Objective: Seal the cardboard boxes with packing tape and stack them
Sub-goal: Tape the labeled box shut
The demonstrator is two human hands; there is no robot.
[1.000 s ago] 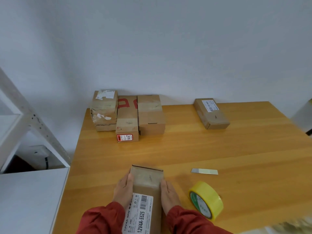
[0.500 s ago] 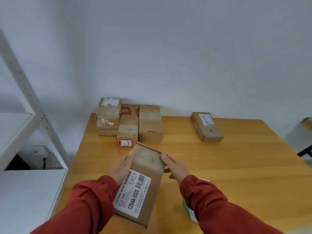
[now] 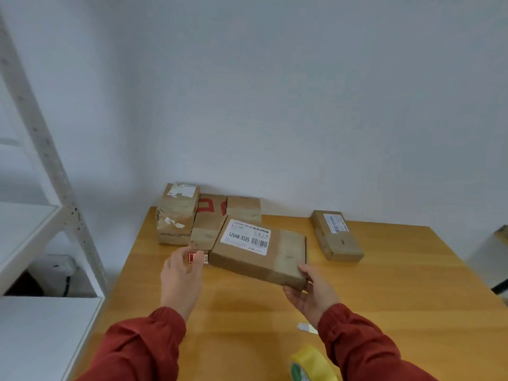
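A flat cardboard box with a white barcode label hangs tilted above the wooden table, turned crosswise, its left end over the row of boxes. My right hand grips its near right corner, thumb on top and fingers beneath. My left hand is at the box's left end with relaxed fingers and holds nothing. Behind stand a taped stack, a red-printed box and a plain box. A roll of yellow tape lies at the near edge.
Another labelled box lies alone at the back right of the table. A small white strip lies on the table by my right sleeve. A white metal shelf rack stands to the left, and a grey wall is close behind.
The labelled box has been lifted off the table, turned from lengthwise to crosswise and carried back toward the row. My left hand has come off its side; my right now holds it alone.
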